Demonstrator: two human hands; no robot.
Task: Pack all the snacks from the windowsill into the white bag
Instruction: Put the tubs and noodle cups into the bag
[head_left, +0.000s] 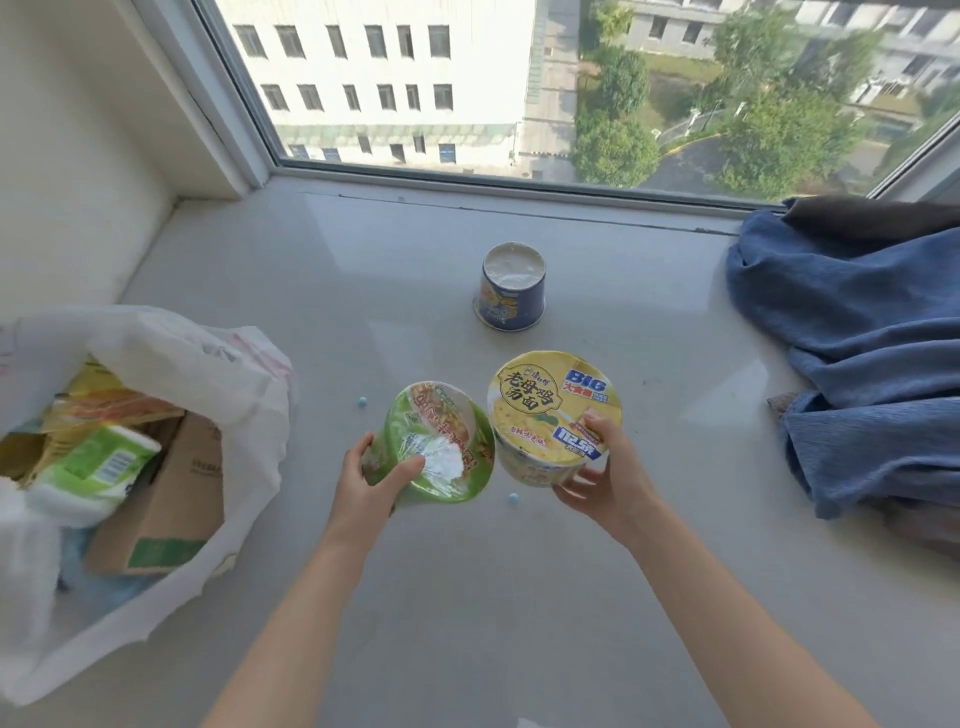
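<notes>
I see L hand (371, 475) gripping green noodle cup (441, 441), tilted toward me, and R hand (605, 467) holding yellow noodle cup (556, 410); cups just beside each other above windowsill (519, 597). Blue cup (511, 288) sits upside down near window. White bag (218, 374) at left lies open w/ snacks inside. Blue cloth (857, 338) at right.

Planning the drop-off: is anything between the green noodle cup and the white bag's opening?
Nothing visible. The left hand holds the green noodle cup just right of the white bag; only bare windowsill lies between.
</notes>
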